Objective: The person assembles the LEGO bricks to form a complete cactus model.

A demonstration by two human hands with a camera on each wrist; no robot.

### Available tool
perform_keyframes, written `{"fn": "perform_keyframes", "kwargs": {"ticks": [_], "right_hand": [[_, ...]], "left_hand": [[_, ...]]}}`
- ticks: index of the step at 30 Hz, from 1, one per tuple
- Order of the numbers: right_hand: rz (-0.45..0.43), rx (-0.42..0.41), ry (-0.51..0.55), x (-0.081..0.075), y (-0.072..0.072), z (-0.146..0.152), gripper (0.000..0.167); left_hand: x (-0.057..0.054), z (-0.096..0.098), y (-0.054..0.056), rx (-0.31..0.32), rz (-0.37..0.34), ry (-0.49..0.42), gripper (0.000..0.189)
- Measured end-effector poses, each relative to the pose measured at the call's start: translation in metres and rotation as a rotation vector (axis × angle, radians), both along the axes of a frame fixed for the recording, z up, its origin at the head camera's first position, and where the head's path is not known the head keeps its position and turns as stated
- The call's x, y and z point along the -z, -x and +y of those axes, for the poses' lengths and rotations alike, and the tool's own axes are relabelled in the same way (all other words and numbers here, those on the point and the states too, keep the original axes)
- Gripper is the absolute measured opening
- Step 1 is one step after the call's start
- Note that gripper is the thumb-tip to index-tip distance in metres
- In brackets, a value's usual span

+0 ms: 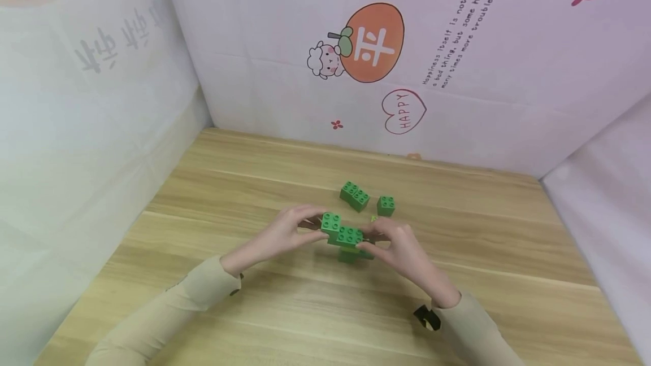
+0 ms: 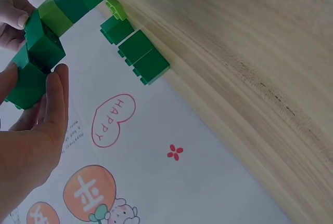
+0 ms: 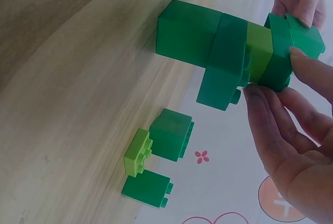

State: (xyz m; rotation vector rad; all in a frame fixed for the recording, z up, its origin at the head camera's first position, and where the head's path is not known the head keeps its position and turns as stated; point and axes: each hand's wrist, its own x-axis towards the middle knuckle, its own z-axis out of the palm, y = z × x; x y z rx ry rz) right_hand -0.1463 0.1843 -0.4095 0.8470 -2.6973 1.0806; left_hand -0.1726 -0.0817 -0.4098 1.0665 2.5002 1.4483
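A stack of green toy building bricks stands on the wooden table between my hands, with a lime brick in its middle. My left hand pinches the topmost green brick between thumb and fingers, at the stack's left end. Just below and to the right, the thumb and fingers of my right hand grip the sides of another green brick. These two upper bricks are offset and touch each other. In the right wrist view, a darker green brick juts out sideways lower in the stack.
Behind the stack lie two green bricks side by side and a separate green brick. A small lime brick is close by, partly hidden by my right hand in the head view. Printed white cloth walls in the table.
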Motion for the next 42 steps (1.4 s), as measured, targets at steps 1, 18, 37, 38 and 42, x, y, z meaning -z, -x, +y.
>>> {"fn": "perform_keyframes", "kwargs": {"ticks": [1,18,37,38,42], "right_hand": [[0.0,0.0,0.001,-0.0001,0.0,0.0,0.027],[-0.028,0.009,-0.01,-0.0024,-0.0019,0.0012,0.026],[-0.03,0.011,-0.012,-0.0016,-0.0021,0.0007,0.026],[-0.028,0.01,-0.01,-0.0017,-0.002,0.0006,0.026],[-0.025,0.012,-0.008,-0.002,-0.0017,0.0001,0.026]], "left_hand": [[-0.0004,0.0001,-0.0001,-0.001,-0.009,0.005,0.044],[-0.0022,-0.0003,-0.0012,-0.024,-0.046,0.036,0.046],[-0.0028,0.0001,-0.0005,-0.004,-0.06,-0.007,0.043],[-0.003,0.0001,-0.0004,-0.006,-0.06,-0.006,0.043],[-0.0032,0.0002,-0.0001,-0.011,-0.06,-0.004,0.044]]}}
